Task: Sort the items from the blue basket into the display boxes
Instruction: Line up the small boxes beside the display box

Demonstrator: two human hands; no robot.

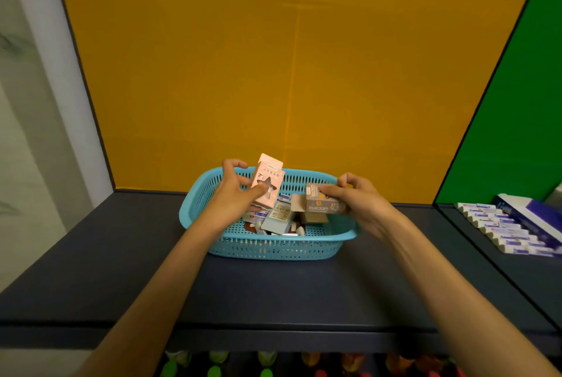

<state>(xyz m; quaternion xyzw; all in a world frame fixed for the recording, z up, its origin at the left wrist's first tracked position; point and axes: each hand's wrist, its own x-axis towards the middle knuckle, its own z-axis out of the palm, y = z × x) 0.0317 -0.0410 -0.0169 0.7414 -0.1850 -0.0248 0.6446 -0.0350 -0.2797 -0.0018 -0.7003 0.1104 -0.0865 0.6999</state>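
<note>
Holding a pink box (pixel 267 186) upright in my left hand (pixel 234 194) and a brown box (pixel 322 202) pinched in my right hand (pixel 355 197), I had both just above the blue basket (pixel 273 247). Lifting each clear of the rim before heading for the display box (pixel 523 218) at far right seemed wisest.

A large orange panel (pixel 289 66) fills the upper centre of the frame as a back wall, with a faint vertical seam near its middle. A green panel (pixel 517 121) occupies the upper right and meets the orange panel at a dark edge. A white frame (pixel 57 78) and a pale grey wall (pixel 21 145) run down the left side. A dark blue-grey shelf surface (pixel 273 291) spans the lower half. Lighting is even and dim.
</note>
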